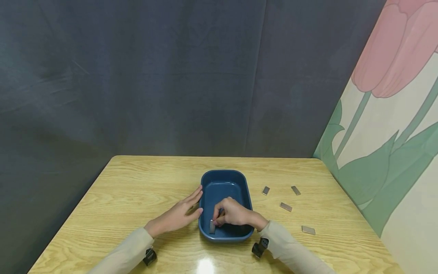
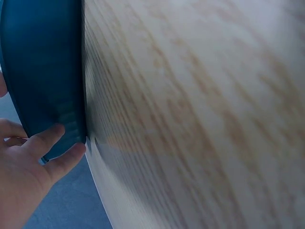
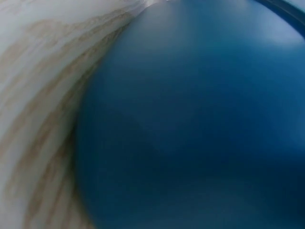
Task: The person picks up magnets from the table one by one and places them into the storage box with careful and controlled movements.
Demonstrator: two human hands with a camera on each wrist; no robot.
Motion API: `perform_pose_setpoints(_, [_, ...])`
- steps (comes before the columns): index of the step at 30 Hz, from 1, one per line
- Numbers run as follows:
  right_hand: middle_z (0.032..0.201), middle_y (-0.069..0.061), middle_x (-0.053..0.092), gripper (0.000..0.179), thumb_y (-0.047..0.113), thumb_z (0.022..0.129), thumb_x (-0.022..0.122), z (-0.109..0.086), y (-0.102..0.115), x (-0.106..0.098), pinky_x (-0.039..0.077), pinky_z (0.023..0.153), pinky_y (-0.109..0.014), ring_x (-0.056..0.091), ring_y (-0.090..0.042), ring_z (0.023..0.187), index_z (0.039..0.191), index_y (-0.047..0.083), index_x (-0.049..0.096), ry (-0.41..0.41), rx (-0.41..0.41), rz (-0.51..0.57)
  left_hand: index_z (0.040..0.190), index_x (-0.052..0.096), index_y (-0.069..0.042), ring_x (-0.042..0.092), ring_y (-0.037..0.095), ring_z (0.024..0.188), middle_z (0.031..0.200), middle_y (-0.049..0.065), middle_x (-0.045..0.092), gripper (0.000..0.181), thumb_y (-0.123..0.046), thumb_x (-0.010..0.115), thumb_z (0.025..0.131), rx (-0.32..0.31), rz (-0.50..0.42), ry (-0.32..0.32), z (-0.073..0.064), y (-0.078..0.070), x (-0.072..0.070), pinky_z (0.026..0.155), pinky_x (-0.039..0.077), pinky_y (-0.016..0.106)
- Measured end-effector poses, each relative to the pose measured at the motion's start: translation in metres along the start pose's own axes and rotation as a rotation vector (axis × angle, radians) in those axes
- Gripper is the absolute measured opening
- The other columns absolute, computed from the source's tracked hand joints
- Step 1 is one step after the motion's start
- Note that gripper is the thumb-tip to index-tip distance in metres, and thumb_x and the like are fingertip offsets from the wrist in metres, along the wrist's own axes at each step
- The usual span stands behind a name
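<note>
A deep blue rectangular tray with rounded corners (image 1: 224, 239) rests on the wooden table. Inside it, at the near left corner, my right hand (image 1: 234, 212) pinches a small flat silver-grey rectangular block (image 1: 212, 227) between thumb and fingers. The block stands close to the tray's left wall. My left hand (image 1: 179, 217) lies along the outside of that wall with its fingers extended. In the left wrist view, fingertips of the left hand (image 2: 35, 160) touch the blue side wall (image 2: 45, 71). The tray's outer wall (image 3: 190, 119) fills most of the right wrist view and hides the right hand there.
Several similar small metal blocks lie scattered on the table right of the tray, among them a near one (image 1: 308, 230) and a middle one (image 1: 286, 207). A dark curtain (image 1: 184, 83) hangs behind the table (image 1: 154, 175). A wall with painted tulips (image 1: 386, 144) borders the right side.
</note>
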State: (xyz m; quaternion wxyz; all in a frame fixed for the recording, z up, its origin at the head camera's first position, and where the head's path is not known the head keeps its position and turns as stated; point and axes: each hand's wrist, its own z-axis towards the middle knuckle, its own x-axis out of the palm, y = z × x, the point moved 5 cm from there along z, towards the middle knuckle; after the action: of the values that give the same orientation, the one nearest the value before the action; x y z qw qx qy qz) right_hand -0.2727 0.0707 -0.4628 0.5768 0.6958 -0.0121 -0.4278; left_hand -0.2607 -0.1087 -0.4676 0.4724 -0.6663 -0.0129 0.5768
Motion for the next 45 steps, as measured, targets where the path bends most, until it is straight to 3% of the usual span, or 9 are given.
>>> perform_pose_setpoints(22, [0.081, -0.007, 0.073, 0.008, -0.007, 0.085, 0.073, -0.0005, -0.0008, 0.0011, 0.057, 0.065, -0.021, 0.071, -0.010, 0.072, 0.082, 0.000, 0.072, 0.026, 0.019, 0.002, 0.156, 0.022, -0.003, 0.016, 0.019, 0.146, 0.166, 0.004, 0.005, 0.067, -0.038, 0.048, 0.105, 0.004, -0.007, -0.005, 0.0002, 0.0000, -0.0002, 0.114, 0.029, 0.043])
perform_pose_setpoints(45, [0.082, -0.002, 0.073, 0.011, -0.007, 0.085, 0.073, -0.0002, 0.0000, 0.0010, 0.057, 0.066, -0.021, 0.070, -0.006, 0.072, 0.082, 0.003, 0.073, 0.047, 0.044, -0.010, 0.156, 0.022, -0.001, 0.016, 0.020, 0.146, 0.166, 0.004, 0.006, 0.065, -0.032, 0.050, 0.105, -0.003, -0.017, -0.007, -0.0002, -0.0023, -0.0009, 0.114, 0.029, 0.044])
